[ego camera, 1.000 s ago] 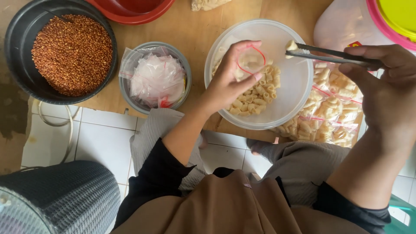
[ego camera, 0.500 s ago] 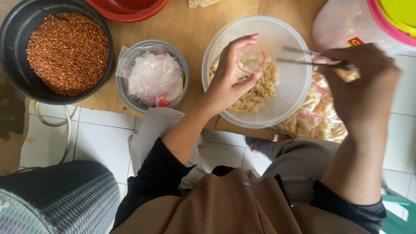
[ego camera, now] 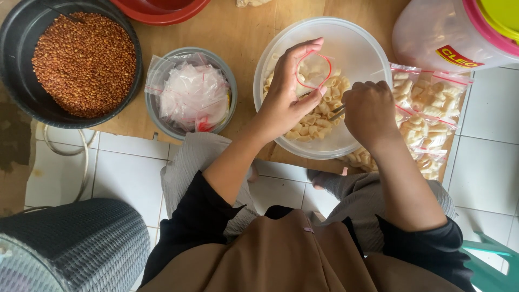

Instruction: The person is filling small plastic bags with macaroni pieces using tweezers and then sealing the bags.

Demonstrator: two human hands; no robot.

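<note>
Left hand (ego camera: pixel 286 97) over clear bowl (ego camera: pixel 373 59), fingers (ego camera: pixel 311 46) pinching small bag (ego camera: pixel 312 70) open by red-edged mouth, above pasta (ego camera: pixel 316 116) in bowl. Right hand (ego camera: pixel 370 111) at bowl's right rim, fingers curled tight around metal tongs (ego camera: pixel 336 112), tips down in pasta. Filled bags (ego camera: pixel 427 116) right of bowl, touching it. Grey bowl (ego camera: pixel 157 116) of empty bags left of bowl on worktop (ego camera: pixel 238 27). Black basin (ego camera: pixel 16 81) of brown grain further left.

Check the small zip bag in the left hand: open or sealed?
Open. The left hand holds the small zip bag over the clear bowl, its red-edged mouth spread into a loop.
</note>
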